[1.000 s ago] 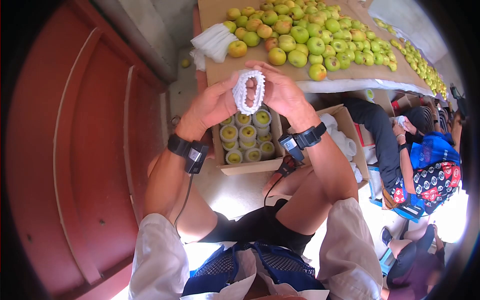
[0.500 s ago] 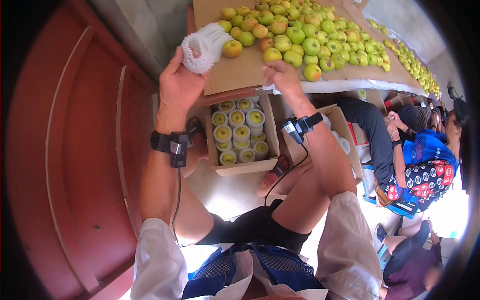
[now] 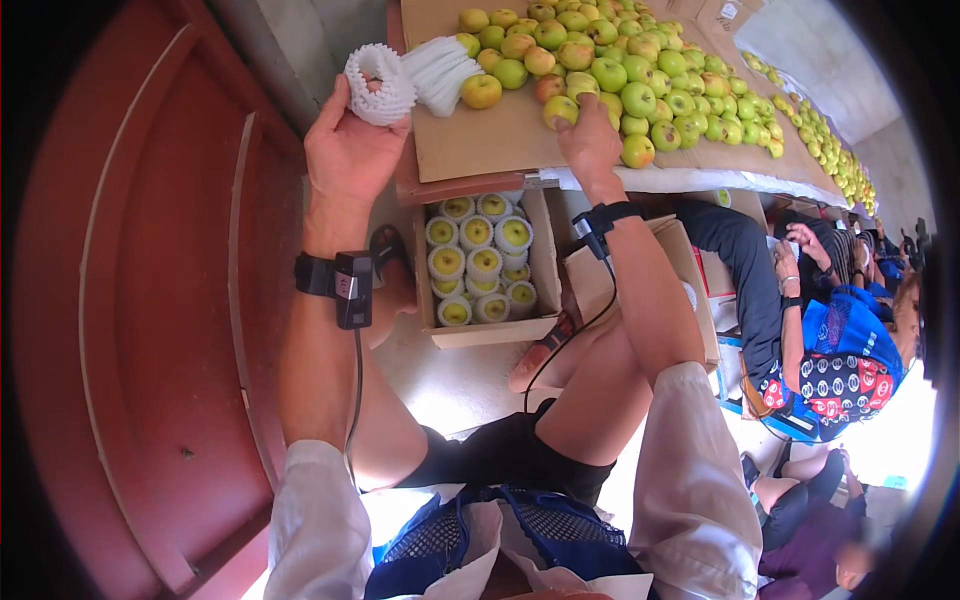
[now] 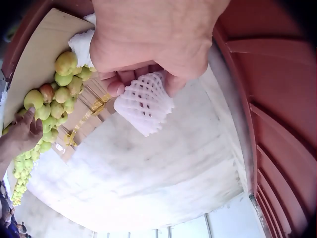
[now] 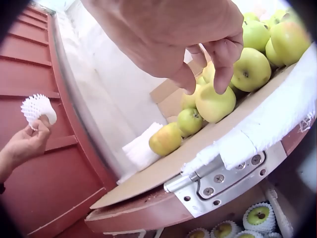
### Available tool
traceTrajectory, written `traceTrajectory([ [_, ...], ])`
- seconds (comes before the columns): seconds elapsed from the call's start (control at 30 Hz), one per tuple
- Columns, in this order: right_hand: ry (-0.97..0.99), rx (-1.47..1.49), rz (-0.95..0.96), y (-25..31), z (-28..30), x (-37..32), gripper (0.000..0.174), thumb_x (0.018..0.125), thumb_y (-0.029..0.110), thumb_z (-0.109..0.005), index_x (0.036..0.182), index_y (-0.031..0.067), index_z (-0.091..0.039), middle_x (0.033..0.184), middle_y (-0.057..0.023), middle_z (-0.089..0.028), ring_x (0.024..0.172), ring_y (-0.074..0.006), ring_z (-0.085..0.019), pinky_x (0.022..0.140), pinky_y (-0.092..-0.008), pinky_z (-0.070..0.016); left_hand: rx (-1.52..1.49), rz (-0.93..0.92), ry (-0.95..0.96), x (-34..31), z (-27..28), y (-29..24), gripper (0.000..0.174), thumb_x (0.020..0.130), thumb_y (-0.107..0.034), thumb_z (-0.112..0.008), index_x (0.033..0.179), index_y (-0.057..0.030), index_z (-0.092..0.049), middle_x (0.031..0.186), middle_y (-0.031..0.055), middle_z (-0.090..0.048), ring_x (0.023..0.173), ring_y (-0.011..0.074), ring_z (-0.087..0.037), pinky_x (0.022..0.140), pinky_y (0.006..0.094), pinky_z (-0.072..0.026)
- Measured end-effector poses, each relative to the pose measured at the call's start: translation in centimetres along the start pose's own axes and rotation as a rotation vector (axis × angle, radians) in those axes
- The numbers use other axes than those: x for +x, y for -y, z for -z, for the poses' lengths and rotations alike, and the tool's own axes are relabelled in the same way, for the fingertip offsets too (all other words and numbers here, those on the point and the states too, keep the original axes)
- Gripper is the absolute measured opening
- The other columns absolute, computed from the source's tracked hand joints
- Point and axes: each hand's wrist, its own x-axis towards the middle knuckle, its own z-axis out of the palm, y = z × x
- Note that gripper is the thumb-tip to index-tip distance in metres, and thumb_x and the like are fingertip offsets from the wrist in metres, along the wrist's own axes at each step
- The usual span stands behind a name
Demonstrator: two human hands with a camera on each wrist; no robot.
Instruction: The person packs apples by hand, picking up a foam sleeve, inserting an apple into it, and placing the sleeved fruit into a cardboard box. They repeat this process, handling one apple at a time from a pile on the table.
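Note:
My left hand (image 3: 357,150) holds a white foam net sleeve (image 3: 380,84) upright by its lower end, left of the table corner. The mesh sleeve (image 4: 146,104) is spread wide, with a fingertip showing inside its opening in the head view. My right hand (image 3: 592,145) reaches over the front of the apple pile, thumb and fingers parted. Its fingertips (image 5: 224,82) are right at a yellow-green apple (image 5: 215,105). Beside the sleeve in my left hand, a bundle of flattened foam sleeves (image 3: 440,75) lies on the cardboard-covered table (image 3: 480,145).
Below the table edge stands a cardboard box (image 3: 500,335) of sleeved apples. Another open box (image 3: 640,265) is to its right. A metal hinge (image 5: 218,186) sits on the table's edge. A red door (image 3: 150,300) is at left; other people (image 3: 840,330) sit at right.
Both hands were together at the sleeve over the box. They have parted: the left carried the sleeve up and left, and the right moved right and forward to the apples.

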Motion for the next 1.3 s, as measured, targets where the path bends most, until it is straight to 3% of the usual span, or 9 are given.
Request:
traceTrajectory([
  [0.07, 0.038, -0.036, -0.011, 0.5, -0.6, 0.2, 0.062, 0.084, 0.033, -0.076, 0.135, 0.0086, -0.05, 0.125, -0.018, -0.059, 0.104, -0.0384, -0.065, 0.087, -0.049, -0.0518, -0.002, 0.0, 0.022, -0.1, 0.0, -0.1, 0.025, 0.102, -0.025, -0.057, 0.117, -0.0059, -0.061, 0.108, 0.0049, -0.066, 0.107, 0.0204, -0.059, 0.088, 0.0376, -0.0456],
  [0.27, -0.025, -0.105, 0.043, 1.1, -2.2, -0.2, 0.051, 0.083, 0.03, -0.076, 0.12, 0.0073, -0.047, 0.121, -0.0196, -0.056, 0.093, -0.0419, -0.068, 0.075, -0.0513, -0.0556, -0.012, 0.015, 0.101, -0.2, 0.6, -0.3, 0.026, 0.103, -0.025, -0.056, 0.12, -0.0055, -0.061, 0.11, 0.0052, -0.065, 0.109, 0.0204, -0.058, 0.09, 0.0371, -0.045],
  [0.4, -0.004, -0.059, 0.054, 0.9, -2.1, -0.4, 0.055, 0.083, 0.03, -0.076, 0.125, 0.0093, -0.048, 0.121, -0.0212, -0.055, 0.092, -0.0444, -0.066, 0.077, -0.0531, -0.0546, 0.023, -0.037, -0.002, -0.9, -0.6, 0.1, 0.028, 0.102, -0.025, -0.056, 0.122, -0.0051, -0.06, 0.113, 0.0053, -0.065, 0.11, 0.0205, -0.058, 0.09, 0.0367, -0.0452],
  [0.5, 0.0, -0.055, 0.08, 1.3, -1.8, -1.1, 0.053, 0.082, 0.028, -0.075, 0.125, 0.0096, -0.049, 0.12, -0.021, -0.054, 0.091, -0.0445, -0.067, 0.076, -0.0527, -0.0546, 0.019, 0.038, 0.156, -0.7, 0.4, -0.4, 0.029, 0.102, -0.024, -0.056, 0.124, -0.0045, -0.06, 0.118, 0.0059, -0.065, 0.113, 0.0214, -0.058, 0.096, 0.0387, -0.0464],
  [0.67, -0.113, 0.052, 0.208, 1.0, -2.3, -2.4, 0.052, 0.081, 0.026, -0.075, 0.123, 0.006, -0.052, 0.114, -0.0215, -0.058, 0.09, -0.0424, -0.067, 0.076, -0.0507, -0.0545, 0.012, -0.005, 0.1, -0.9, 0.5, 0.2, 0.034, 0.102, -0.023, -0.055, 0.128, -0.0012, -0.057, 0.125, 0.0086, -0.062, 0.12, 0.0239, -0.056, 0.107, 0.0423, -0.0444],
  [0.77, 0.215, 0.568, 0.079, -1.5, -3.9, -0.3, 0.052, 0.087, 0.032, -0.071, 0.127, 0.0039, -0.054, 0.116, -0.015, -0.063, 0.085, -0.0294, -0.068, 0.069, -0.0374, -0.0524, 0.039, -0.038, 0.033, -1.3, -0.5, 0.7, 0.037, 0.103, -0.023, -0.055, 0.131, 0.0004, -0.055, 0.132, 0.0108, -0.06, 0.126, 0.0256, -0.054, 0.111, 0.0431, -0.0421],
  [0.87, 0.718, 1.329, -0.3, -2.0, -1.2, -0.2, 0.047, 0.095, 0.035, -0.062, 0.129, 0.0028, -0.053, 0.114, -0.0113, -0.067, 0.084, -0.0217, -0.066, 0.063, -0.0288, -0.0476, 0.061, -0.057, 0.009, -1.8, -1.4, 0.9, 0.039, 0.103, -0.022, -0.054, 0.135, 0.0009, -0.053, 0.138, 0.0123, -0.057, 0.131, 0.0271, -0.051, 0.113, 0.044, -0.0404],
  [1.07, 0.8, 1.645, -0.298, -1.1, 1.4, -1.2, 0.042, 0.104, 0.036, -0.045, 0.131, 0.0049, -0.051, 0.116, -0.0135, -0.066, 0.089, -0.0264, -0.066, 0.062, -0.0294, -0.0451, 0.088, -0.07, -0.028, -1.7, -1.3, 1.1, 0.041, 0.102, -0.023, -0.055, 0.136, 0.0006, -0.052, 0.141, 0.0129, -0.055, 0.134, 0.0279, -0.049, 0.114, 0.0451, -0.0393],
  [1.3, 0.897, 1.783, -0.287, -0.7, 1.5, -0.6, 0.039, 0.105, 0.033, -0.045, 0.13, 0.0047, -0.051, 0.118, -0.0143, -0.065, 0.092, -0.0279, -0.065, 0.06, -0.0296, -0.0447, 0.09, -0.062, -0.058, -1.2, -1.6, 1.2, 0.041, 0.102, -0.023, -0.055, 0.135, -0.0004, -0.053, 0.14, 0.0116, -0.056, 0.132, 0.026, -0.05, 0.111, 0.042, -0.04],
])
